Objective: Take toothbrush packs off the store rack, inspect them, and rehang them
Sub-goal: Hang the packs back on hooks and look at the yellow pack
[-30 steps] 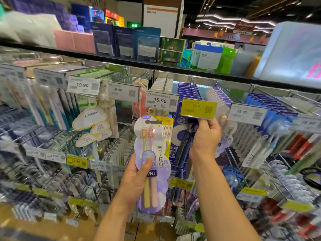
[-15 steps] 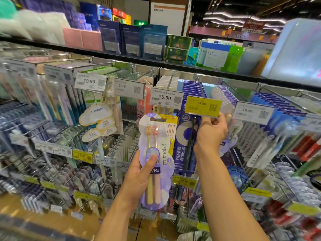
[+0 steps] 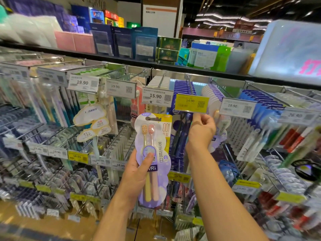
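Rack (image 3: 231, 84) of wire hooks fills the frame edge to edge, packed with hanging toothbrush packs, price tags clipped to the hook ends. Shelf (image 3: 121, 58) runs across the upper part of the frame above it, carrying dark blue and green boxes. Lavender toothbrush pack (image 3: 152, 160) sits at frame centre, held upright off the rack, front facing the camera, one yellow and one pink brush inside. Row of similar lavender packs (image 3: 212, 92) hangs on a hook at centre right, just behind the raised right hand. Left hand (image 3: 137, 169) at lower centre grips the held pack from its left edge, thumb pressed across the front, fingers wrapped behind. Right hand (image 3: 202, 127) right of centre reaches up under the yellow price tag (image 3: 191, 103), fingers curled and pinching at the front hanging pack; exact grip partly hidden by the hand itself. White price tag (image 3: 156, 98) reading 15.90 sits just left of the yellow one.
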